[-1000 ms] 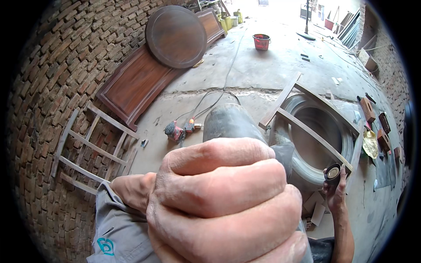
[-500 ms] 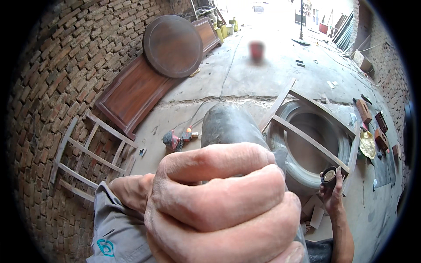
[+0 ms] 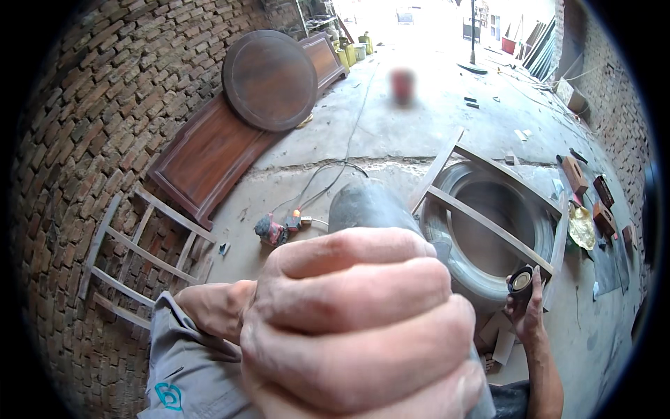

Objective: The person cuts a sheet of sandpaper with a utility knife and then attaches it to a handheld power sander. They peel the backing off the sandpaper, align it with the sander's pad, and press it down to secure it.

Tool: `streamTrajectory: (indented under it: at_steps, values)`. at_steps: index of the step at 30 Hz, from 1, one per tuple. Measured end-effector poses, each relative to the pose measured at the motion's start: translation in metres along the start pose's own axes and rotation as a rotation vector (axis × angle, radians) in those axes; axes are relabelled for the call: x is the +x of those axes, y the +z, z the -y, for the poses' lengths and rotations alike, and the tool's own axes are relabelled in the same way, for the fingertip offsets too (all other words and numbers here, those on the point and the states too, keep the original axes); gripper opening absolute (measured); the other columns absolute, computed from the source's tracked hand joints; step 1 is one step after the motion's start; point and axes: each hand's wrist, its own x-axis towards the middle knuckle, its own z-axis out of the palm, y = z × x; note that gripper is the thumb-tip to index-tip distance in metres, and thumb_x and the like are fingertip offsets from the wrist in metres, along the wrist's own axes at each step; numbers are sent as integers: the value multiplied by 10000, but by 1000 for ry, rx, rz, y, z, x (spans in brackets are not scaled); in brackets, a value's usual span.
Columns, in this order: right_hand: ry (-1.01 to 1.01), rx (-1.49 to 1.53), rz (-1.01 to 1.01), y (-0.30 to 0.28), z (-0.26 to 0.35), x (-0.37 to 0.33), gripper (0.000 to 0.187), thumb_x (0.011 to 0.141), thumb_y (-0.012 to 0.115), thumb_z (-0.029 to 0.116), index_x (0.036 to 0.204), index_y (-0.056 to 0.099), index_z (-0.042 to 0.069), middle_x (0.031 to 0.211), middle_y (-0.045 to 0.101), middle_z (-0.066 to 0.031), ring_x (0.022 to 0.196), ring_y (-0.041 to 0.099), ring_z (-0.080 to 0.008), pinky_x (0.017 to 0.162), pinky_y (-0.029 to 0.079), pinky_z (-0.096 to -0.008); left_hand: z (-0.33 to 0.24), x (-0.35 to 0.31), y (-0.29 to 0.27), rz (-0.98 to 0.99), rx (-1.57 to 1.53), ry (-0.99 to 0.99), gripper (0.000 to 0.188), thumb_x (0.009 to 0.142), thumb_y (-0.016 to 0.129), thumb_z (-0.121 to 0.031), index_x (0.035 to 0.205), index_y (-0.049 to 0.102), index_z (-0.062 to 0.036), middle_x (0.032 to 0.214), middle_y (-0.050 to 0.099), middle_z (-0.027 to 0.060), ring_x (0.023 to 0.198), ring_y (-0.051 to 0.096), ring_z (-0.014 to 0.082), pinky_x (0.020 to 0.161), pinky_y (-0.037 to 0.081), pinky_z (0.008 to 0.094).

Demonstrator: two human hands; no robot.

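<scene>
Close up in the middle, my left hand is wrapped round a dark grey cylinder that looks like a flask. The cylinder's far end points away from me; its near end is mostly hidden behind my fingers. At the lower right my right hand grips a small black round lid with a pale disc inside its rim. Just beyond the lid, a wooden frame lies across a large grey tyre. Whether the lid touches the frame I cannot tell.
A round wooden tabletop and a long wooden panel lean by the brick wall at left. Below stands a slatted wooden frame. A red power sander with a cable lies on the floor. Wooden blocks lie at right.
The view has shifted slightly, and the cylinder with my left hand sits a little lower and farther right in it. Both hands keep their holds.
</scene>
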Motion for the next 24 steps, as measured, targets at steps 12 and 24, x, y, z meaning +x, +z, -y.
streamTrajectory:
  at_steps: [12, 24]
  values:
    - [17, 3, 12, -1, 0, 2, 539, 967, 504, 672, 1076, 582, 150, 944, 652, -4, 667, 540, -85, 544, 411, -247, 1, -3, 12, -33, -22, -82, 227, 1030, 529, -387, 1022, 531, -161, 917, 611, 75, 833, 607, 247, 710, 601, 425]
    - [12, 2, 11, -3, -2, 4, 547, 962, 512, 676, 1071, 589, 145, 946, 653, 0, 663, 541, -81, 528, 406, -252, 8, -4, 4, 32, -1, -7, 211, 1031, 528, -371, 1062, 538, -163, 951, 613, 66, 878, 610, 244, 739, 608, 440]
